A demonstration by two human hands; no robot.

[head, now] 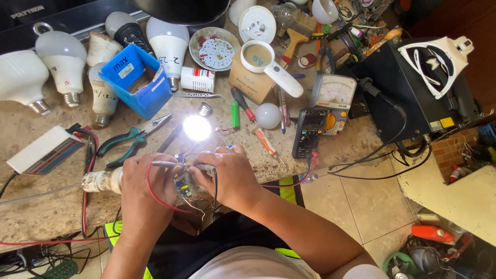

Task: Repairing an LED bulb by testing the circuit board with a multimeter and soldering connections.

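Both hands are drawn in close together at the near edge of the workbench (46, 206), knuckles up, wrists bent inward over a small green circuit board (182, 187) that sits between them. The left hand (142, 191) is curled, its fingers pinching a thin metal probe (164, 164) with a red wire (155, 194) looping back under the palm. The right hand (227, 175) comes in from the other side, forearm slanting up from the lower right, fingertips closed on a second probe (202, 167) with a black wire (215, 188) hanging from it. The two probe tips point at each other just above the board. Just beyond the hands, a little farther in from the edge, a lit bulb (197, 127) glares white. Green-handled pliers (132, 140) lie to the left of it, near the left hand. A dark multimeter (310, 133) lies toward the right edge, with an analog meter (334, 97) just behind it. Along the far left edge stand several white bulbs (62, 57) and a blue cardboard box (137, 80). A white tube-like piece (101, 181) lies touching the left hand's outer side.
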